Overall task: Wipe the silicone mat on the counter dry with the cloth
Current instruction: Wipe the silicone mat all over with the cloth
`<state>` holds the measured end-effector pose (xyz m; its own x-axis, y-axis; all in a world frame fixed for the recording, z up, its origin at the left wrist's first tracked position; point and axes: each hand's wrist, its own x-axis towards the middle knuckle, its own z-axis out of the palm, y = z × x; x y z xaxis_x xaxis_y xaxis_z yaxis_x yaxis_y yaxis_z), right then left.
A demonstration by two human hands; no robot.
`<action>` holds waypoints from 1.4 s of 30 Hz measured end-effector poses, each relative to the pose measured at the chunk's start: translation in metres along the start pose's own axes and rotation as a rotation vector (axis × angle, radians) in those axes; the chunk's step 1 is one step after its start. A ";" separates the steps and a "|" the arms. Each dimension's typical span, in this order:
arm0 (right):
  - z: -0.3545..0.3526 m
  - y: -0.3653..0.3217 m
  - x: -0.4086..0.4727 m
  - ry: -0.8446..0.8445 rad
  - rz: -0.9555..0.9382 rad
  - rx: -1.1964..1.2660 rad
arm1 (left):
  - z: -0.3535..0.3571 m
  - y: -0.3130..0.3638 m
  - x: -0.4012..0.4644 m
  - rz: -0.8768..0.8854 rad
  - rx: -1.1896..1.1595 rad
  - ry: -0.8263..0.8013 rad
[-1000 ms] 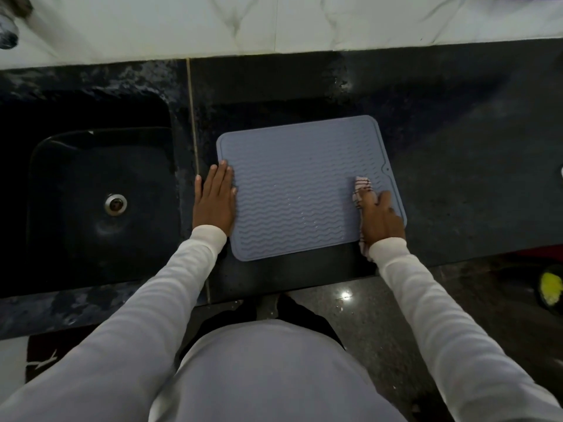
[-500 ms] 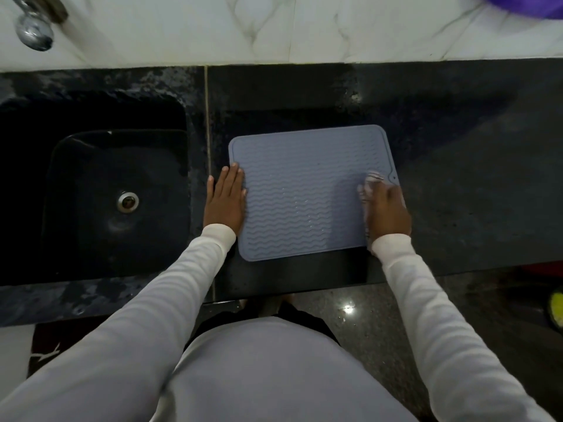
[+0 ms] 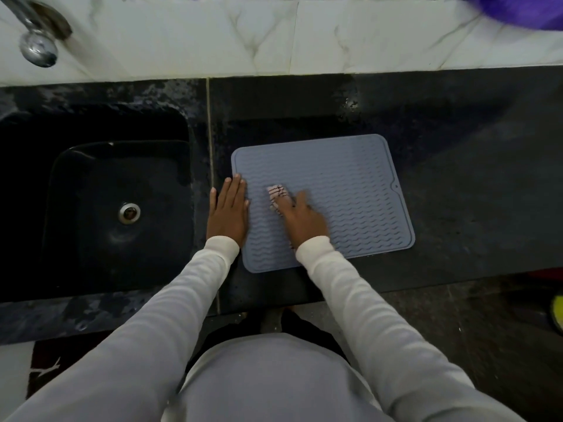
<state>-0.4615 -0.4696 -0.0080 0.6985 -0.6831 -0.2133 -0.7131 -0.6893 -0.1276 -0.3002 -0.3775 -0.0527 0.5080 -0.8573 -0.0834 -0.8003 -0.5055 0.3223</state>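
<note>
A grey-blue silicone mat [image 3: 350,190] with wavy ridges lies flat on the black counter [image 3: 472,178]. My right hand [image 3: 303,220] presses a small white cloth with dark stripes [image 3: 277,194] onto the mat's left-middle part; only the cloth's tip shows past my fingers. My left hand [image 3: 228,213] lies flat with fingers together, palm down on the mat's left edge and the counter beside it.
A black sink [image 3: 91,190] with a metal drain [image 3: 129,212] sits left of the mat. A chrome tap [image 3: 38,47] hangs at the top left over the white marble backsplash. Something purple [image 3: 524,10] shows at the top right.
My right hand has slid the cloth across the mat from its right edge to its left-middle part. My left hand has stayed on the left edge.
</note>
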 end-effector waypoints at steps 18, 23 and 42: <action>-0.043 0.143 -0.002 0.169 0.661 0.455 | -0.004 0.001 -0.004 0.006 0.006 -0.012; -0.030 0.080 -0.016 0.186 0.264 0.269 | -0.003 0.001 -0.003 0.012 0.001 -0.005; -0.023 0.137 -0.035 0.080 0.215 -0.042 | -0.002 0.002 -0.002 0.009 0.025 0.006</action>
<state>-0.5824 -0.5457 0.0041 0.5344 -0.8311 -0.1540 -0.8441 -0.5341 -0.0469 -0.3021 -0.3768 -0.0500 0.5024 -0.8613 -0.0754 -0.8124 -0.5001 0.2996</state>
